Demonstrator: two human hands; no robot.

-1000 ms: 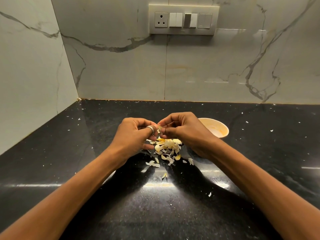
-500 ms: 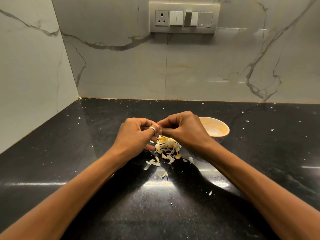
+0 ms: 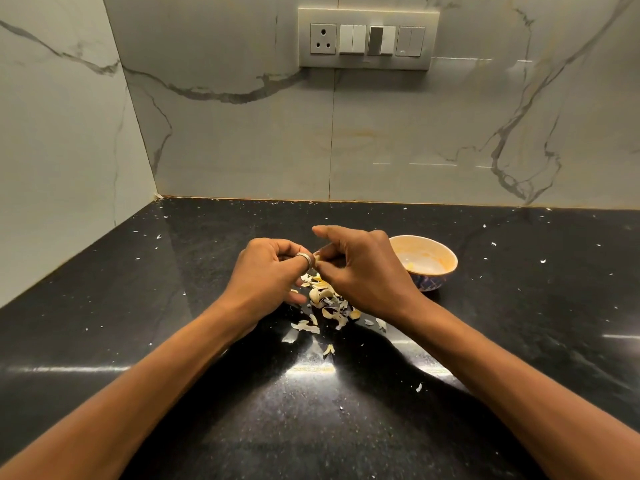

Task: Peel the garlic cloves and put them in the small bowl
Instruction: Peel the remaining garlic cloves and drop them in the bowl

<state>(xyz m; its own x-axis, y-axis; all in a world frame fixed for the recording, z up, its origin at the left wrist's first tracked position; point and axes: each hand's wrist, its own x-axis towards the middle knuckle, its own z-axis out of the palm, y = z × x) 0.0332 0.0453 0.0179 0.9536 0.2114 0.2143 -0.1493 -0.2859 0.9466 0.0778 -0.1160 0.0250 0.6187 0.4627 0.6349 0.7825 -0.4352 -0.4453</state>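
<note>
**Both hands pinch a garlic clove above a heap of peels**

A grey marble wall [image 3: 381,133] with dark veins fills the upper half of the view and turns a corner at the left. High on it sits a switch panel [image 3: 369,39] with one socket and several rocker switches. Below lies a glossy black tabletop [image 3: 138,306], dotted all over with pale flecks of skin.

Two bare forearms reach in from the bottom edge and meet near the middle. The left hand [image 3: 266,275] has its fingers [image 3: 277,245] curled in tight, with a silver ring [image 3: 305,258] on the digit nearest the other hand. The right hand [image 3: 367,271] faces it, its index finger stretched forward and its thumb and other fingers narrowed to a pinch. Between the two sets of fingertips, held above the tabletop, is the garlic clove [image 3: 317,259]. Only a small pale sliver of it shows, so I cannot tell how much skin it has on.

The small bowl [image 3: 446,252] stands on the tabletop just behind the right hand, pale orange inside and patterned blue outside. A few yellowish pieces lie at its bottom.

Directly under the hands is a loose heap of peels [image 3: 327,299], cream and yellow, with stray scraps lying nearer the person.
</note>
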